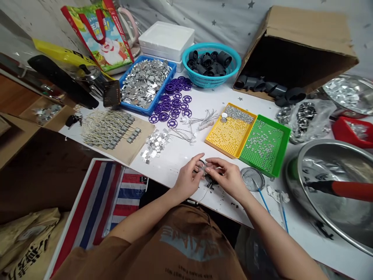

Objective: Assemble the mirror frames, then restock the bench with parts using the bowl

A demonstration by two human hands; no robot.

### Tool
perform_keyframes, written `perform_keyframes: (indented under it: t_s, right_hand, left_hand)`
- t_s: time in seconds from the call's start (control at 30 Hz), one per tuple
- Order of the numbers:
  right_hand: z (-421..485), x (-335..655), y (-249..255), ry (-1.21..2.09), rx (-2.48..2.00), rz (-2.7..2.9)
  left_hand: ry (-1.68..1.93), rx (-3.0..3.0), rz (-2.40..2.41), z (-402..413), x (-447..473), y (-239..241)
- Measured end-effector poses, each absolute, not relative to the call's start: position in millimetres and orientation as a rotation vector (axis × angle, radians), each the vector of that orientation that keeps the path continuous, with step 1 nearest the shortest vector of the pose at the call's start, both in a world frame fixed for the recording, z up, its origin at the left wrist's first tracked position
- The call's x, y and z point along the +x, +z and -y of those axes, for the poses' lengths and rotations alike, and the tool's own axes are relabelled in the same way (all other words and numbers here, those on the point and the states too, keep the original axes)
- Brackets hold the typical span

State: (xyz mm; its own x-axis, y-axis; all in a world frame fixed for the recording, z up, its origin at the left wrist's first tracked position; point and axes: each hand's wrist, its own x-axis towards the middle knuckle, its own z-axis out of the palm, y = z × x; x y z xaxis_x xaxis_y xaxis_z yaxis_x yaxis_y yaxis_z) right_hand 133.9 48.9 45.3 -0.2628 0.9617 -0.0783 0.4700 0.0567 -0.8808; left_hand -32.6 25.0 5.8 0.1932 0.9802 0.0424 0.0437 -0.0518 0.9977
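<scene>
My left hand (189, 177) and my right hand (229, 177) meet over the front of the white table. The fingertips of both are closed in a pinch around something small, largely hidden by the fingers. Under the right fingers shows a dark part (210, 180), with a thin pale wire (206, 193) running down from it toward the table edge. Just right of my right hand stands a round clear dish (251, 179) with a blue-handled brush (264, 200) leaning in it. Beyond the hands lie small shiny metal plates (157, 144) and bent metal wires (186, 134).
Behind are a yellow tray (211, 136) and a green tray (279, 155) of small metal parts, purple rings (175, 112), a blue tray (159, 97) and a turquoise basket (210, 81). A steel bowl (301, 194) stands right; wired components (116, 130) lie left. A cardboard box (309, 27) sits behind.
</scene>
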Motion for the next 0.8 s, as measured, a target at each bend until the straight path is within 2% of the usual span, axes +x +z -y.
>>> perform_keyframes:
  t_s: [0.1,0.27,0.4,0.57,0.8]
  right_hand:
    - [-56.6,131.7,51.7,1.021,-1.382,2.037]
    - [-65.7,131.0,45.1,1.276,-1.427,1.922]
    - [-69.9,130.1,38.7,1.329,-1.470,1.816]
    - [-75.0,127.2,42.3,1.262,-1.570,1.915]
    - [-82.1,117.3,49.3,1.121,-1.571,2.157]
  left_hand:
    - [1.031,1.589,-1.120,-27.9,-38.2,5.9]
    - [1.063,1.656,-1.135,-31.5,-47.5,8.9]
    - [1.082,1.625,-1.162,-34.7,-58.7,8.2]
    - [0.973,1.855,-1.388,-39.4,-68.6,0.4]
    - [0.897,1.988,-1.394,-39.7,-57.4,-15.4]
